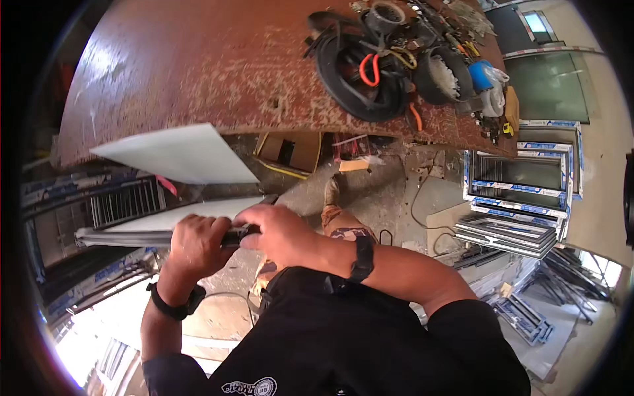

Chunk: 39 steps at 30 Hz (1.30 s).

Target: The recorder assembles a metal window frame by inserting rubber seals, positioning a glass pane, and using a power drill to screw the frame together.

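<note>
A dark-edged window frame (129,237) with a pale panel (188,212) inside it is held in front of me, left of my body. My left hand (198,244) is closed over its near bar. My right hand (281,232) is wrapped round the right end of the same bar, close beside the left. The fingertips and whatever lies under both palms are partly hidden. A loose white sheet (185,155) tilts between the frame and the worktable's edge.
The worn red-brown worktable (218,72) carries a coil of black strip (330,72), orange-handled pliers (370,69) and a dark bowl of white bits (442,76). Several blue-taped frames (522,171) stand at right. A cardboard box (290,152) lies beneath the table; a cable (416,198) crosses the floor.
</note>
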{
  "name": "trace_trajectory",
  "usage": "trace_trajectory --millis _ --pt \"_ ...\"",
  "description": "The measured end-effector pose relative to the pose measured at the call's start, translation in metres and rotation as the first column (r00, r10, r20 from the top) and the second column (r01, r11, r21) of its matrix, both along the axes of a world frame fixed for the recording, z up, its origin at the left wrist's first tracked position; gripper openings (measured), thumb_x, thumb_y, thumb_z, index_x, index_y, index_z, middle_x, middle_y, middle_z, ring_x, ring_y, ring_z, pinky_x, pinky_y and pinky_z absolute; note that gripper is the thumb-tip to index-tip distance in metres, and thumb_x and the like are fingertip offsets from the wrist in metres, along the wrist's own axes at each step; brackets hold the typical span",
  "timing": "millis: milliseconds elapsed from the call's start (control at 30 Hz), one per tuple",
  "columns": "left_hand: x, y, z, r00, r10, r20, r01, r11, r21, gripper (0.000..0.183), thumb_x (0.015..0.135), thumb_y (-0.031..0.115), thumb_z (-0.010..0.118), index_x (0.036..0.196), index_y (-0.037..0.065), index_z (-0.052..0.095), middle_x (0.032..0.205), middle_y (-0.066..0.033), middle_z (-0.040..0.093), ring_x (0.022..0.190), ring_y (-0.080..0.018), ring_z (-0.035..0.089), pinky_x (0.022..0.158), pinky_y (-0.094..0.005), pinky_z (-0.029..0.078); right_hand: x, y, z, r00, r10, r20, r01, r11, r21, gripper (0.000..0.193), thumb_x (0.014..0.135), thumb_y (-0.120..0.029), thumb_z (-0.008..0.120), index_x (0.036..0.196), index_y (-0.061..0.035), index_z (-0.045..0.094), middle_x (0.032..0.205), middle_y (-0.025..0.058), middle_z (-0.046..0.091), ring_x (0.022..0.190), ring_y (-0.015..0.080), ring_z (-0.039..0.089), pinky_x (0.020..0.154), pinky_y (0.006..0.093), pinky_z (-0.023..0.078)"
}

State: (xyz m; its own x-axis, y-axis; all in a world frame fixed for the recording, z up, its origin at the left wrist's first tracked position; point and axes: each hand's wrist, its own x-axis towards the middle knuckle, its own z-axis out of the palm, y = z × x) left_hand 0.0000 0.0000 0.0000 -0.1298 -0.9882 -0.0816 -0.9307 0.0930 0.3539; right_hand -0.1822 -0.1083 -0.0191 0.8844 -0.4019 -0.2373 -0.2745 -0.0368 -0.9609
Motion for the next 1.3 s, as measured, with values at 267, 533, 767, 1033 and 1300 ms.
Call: trace_trajectory --millis 267,533,767,1033,1300 --pt "-0.015 -0.021 0.012 0.989 0.143 0.043 -0.148 0.979 0.142 0.029 0.058 0.013 0.079 0.084 0.009 0.067 0.071 -0.0068 0.066 0.069 -0.028 0.065 0.07 -0.039 0.049 -0.082 -0.226 -0.014 0.978 -0.174 0.118 0.208 0.711 -0.672 0.025 0.083 -0.015 0.069 0.106 -0.0061 0.067 0.098 0.0158 0.067 0.092 0.036 0.065 0.078 0.0426 0.052" --pt "-0.024 -0.021 0.015 0.942 0.264 0.205 -0.313 0.913 0.261 0.034 0.054 0.016 0.082 0.085 0.009 0.071 0.073 -0.0068 0.067 0.074 -0.0281 0.065 0.076 -0.04 0.048 -0.128 -0.512 -0.063 0.777 -0.543 -0.317 -0.025 0.478 -0.878 0.023 0.083 -0.016 0.065 0.103 -0.0096 0.073 0.104 0.0173 0.07 0.098 0.0355 0.067 0.084 0.046 0.054" --pt "-0.036 -0.02 0.021 0.911 0.327 0.25 -0.396 0.86 0.321 0.033 0.056 0.017 0.082 0.086 0.009 0.072 0.078 -0.0062 0.068 0.081 -0.0271 0.065 0.081 -0.0402 0.047 -0.097 -0.539 -0.091 0.642 -0.385 -0.663 -0.362 0.61 -0.705 0.025 0.084 -0.011 0.061 0.105 -0.0055 0.074 0.11 0.0202 0.07 0.104 0.0366 0.068 0.088 0.0461 0.054" --pt "-0.036 -0.023 0.019 0.894 0.376 0.243 -0.433 0.863 0.261 0.028 0.056 0.014 0.08 0.081 0.007 0.069 0.075 -0.0076 0.066 0.076 -0.0284 0.063 0.079 -0.0413 0.047 -0.151 -0.526 -0.014 0.757 -0.58 -0.302 -0.027 0.433 -0.901 0.032 0.088 -0.032 0.063 0.114 -0.0138 0.067 0.102 0.0163 0.07 0.099 0.0387 0.065 0.081 0.0502 0.052" --pt "-0.028 -0.032 0.014 0.907 0.355 0.226 -0.409 0.871 0.271 0.028 0.057 0.013 0.078 0.083 0.007 0.069 0.078 -0.008 0.066 0.081 -0.0283 0.063 0.082 -0.0418 0.046 -0.33 -0.486 -0.065 0.565 -0.704 -0.43 -0.053 0.489 -0.871 0.028 0.08 -0.012 0.061 0.105 0.0004 0.063 0.1 0.0273 0.067 0.098 0.0405 0.065 0.085 0.0442 0.052"
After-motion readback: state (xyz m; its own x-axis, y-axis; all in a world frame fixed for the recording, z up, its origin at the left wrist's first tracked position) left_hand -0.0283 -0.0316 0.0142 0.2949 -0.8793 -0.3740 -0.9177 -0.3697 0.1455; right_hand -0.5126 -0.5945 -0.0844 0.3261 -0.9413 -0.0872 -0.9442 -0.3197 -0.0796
